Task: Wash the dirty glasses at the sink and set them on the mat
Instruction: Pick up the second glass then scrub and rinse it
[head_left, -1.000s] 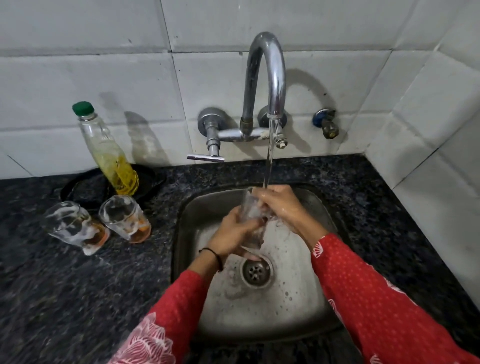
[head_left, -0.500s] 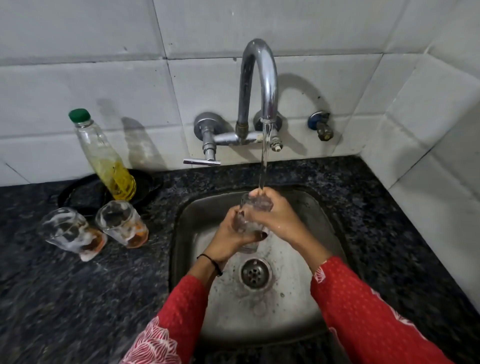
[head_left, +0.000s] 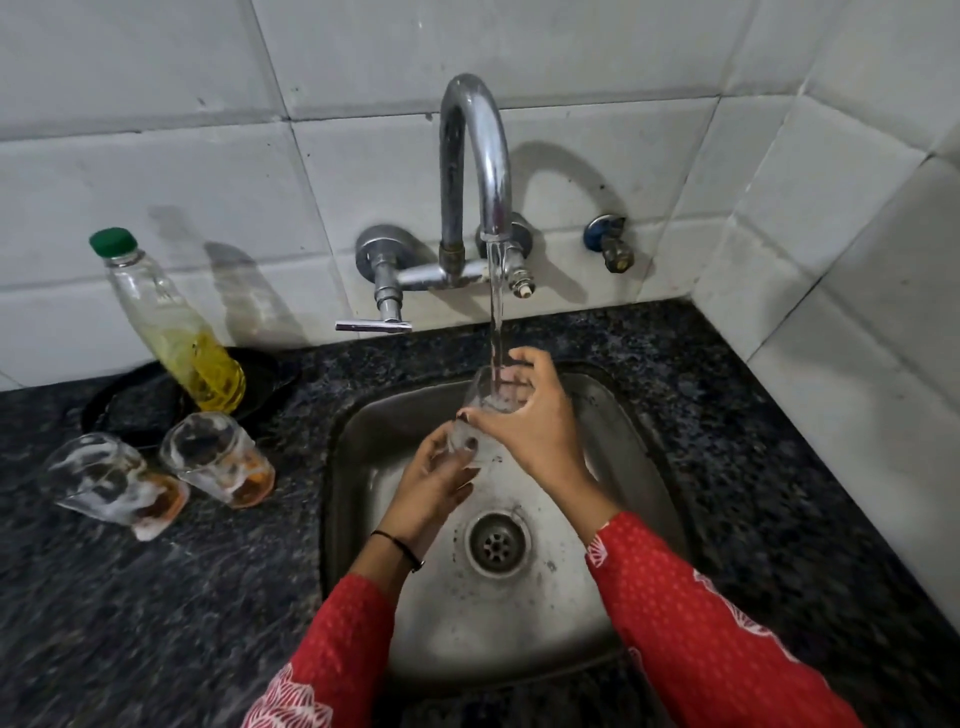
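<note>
A clear glass (head_left: 485, 410) is held upright over the steel sink (head_left: 363, 415), its mouth under the running stream from the chrome tap (head_left: 472, 156). My left hand (head_left: 436, 483) grips its base from below. My right hand (head_left: 530, 415) wraps its upper part near the rim. Two dirty glasses with orange residue stand on the dark counter to the left: one (head_left: 111, 483) further left, the other (head_left: 221, 460) nearer the sink.
A soap bottle with a green cap and yellow liquid (head_left: 171, 327) stands on a black dish (head_left: 130, 410) behind the dirty glasses. The tap lever (head_left: 374, 326) juts out left of the stream. Tiled walls close the back and the right side (head_left: 857, 312).
The glass has been turned from tilted to upright and raised under the stream. My right hand has shifted to the rim side. The view has dipped slightly.
</note>
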